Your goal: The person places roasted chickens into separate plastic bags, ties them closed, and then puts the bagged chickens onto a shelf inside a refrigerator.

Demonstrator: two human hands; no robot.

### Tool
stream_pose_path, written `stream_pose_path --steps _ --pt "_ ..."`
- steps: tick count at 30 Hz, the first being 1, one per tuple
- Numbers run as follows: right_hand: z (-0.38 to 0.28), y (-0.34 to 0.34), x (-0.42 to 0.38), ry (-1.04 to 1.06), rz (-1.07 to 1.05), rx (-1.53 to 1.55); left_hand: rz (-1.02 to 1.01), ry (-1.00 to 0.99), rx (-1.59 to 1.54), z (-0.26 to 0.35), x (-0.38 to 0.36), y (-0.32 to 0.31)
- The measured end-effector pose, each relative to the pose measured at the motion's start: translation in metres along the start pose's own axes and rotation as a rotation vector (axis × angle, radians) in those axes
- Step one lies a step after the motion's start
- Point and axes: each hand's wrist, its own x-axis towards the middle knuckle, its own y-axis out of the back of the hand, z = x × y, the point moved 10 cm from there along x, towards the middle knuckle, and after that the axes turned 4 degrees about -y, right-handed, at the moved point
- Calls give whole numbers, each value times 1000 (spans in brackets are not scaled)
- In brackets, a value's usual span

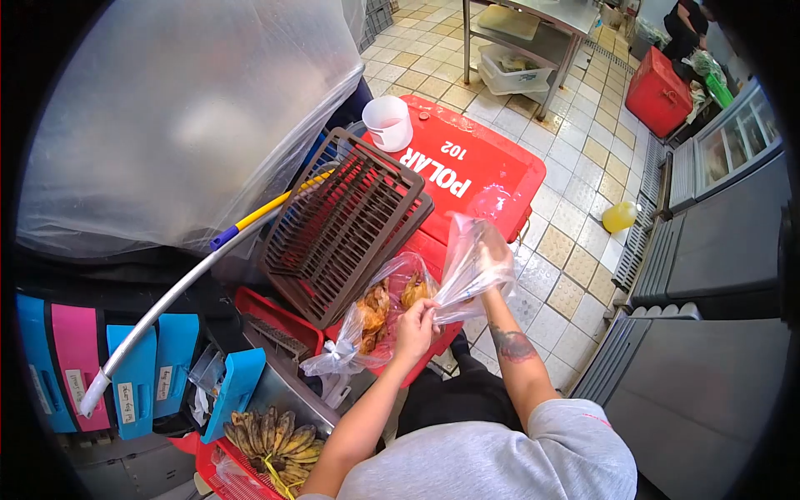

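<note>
Pinched at the edge of a clear plastic bag is my left hand. My right hand is inside or behind the same bag, its fingers blurred by the plastic. The bag looks empty. Just left of my left hand lies a second clear bag holding browned pieces of food, its knotted end toward the lower left. It rests on a red surface beside the red cooler lid, marked POLAR 102.
Brown plastic racks lean left of the bags, with a metal pole across them. A white tub stands on the cooler. Bananas fill a red crate at lower left. A yellow container sits on the tiled floor. A person is at upper right.
</note>
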Motion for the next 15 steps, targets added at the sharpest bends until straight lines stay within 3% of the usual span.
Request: stream_pose_path --steps 1,4,5,11,13,15 --pt "-14 2 6 9 -6 -326 -11 -23 55 -11 7 -6" --pt "29 -39 26 398 -140 -492 -17 -280 341 -16 32 -21" --pt "42 -38 21 122 -254 -220 -24 -239 345 -43 39 -24" --pt "3 -75 -20 773 -420 -438 -224 -56 515 -117 20 -28" --pt "-16 -90 -22 795 -534 -356 -325 7 557 -138 -1 -31" --pt "-32 -103 -25 735 -687 -349 -381 -58 537 -128 -25 -33"
